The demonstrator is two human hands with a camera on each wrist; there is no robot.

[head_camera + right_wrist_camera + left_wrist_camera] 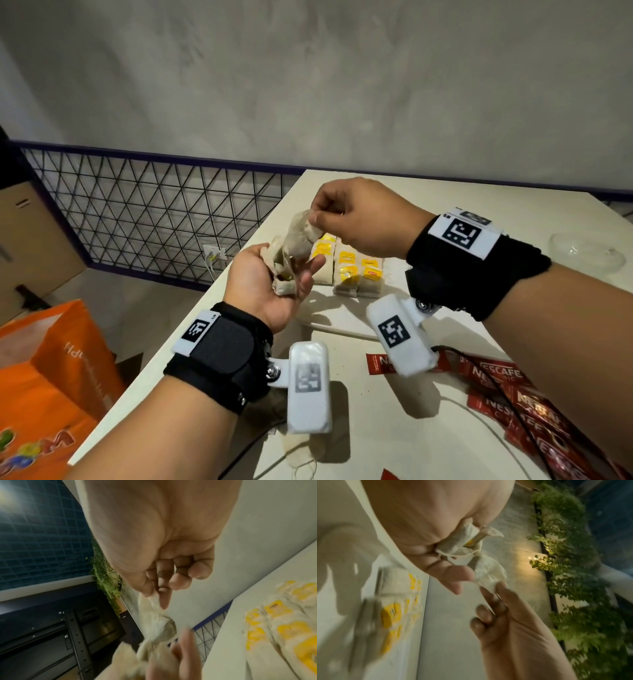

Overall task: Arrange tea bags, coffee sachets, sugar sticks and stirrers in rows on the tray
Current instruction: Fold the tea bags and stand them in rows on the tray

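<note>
My left hand (263, 284) is palm up above the table's left edge and cups a crumpled bunch of tea bags (286, 270), with strings tangled. Just above it, my right hand (313, 217) pinches the top of one tea bag (305, 233) that still touches the bunch. The left wrist view shows the bunch (465, 538) in my left palm and the pinched bag (489, 574) between right fingertips (500, 588). Rows of tea bags with yellow tags (356, 270) lie on the pale tray (329, 325) under both hands. Red coffee sachets (507, 383) lie loose on the table at the right.
The cream table (376, 428) ends just left of my left wrist. A clear glass bowl (585, 250) stands at the far right. An orange bag (51, 377) and a cardboard box (30, 240) sit on the floor at left, before a wire mesh fence (154, 212).
</note>
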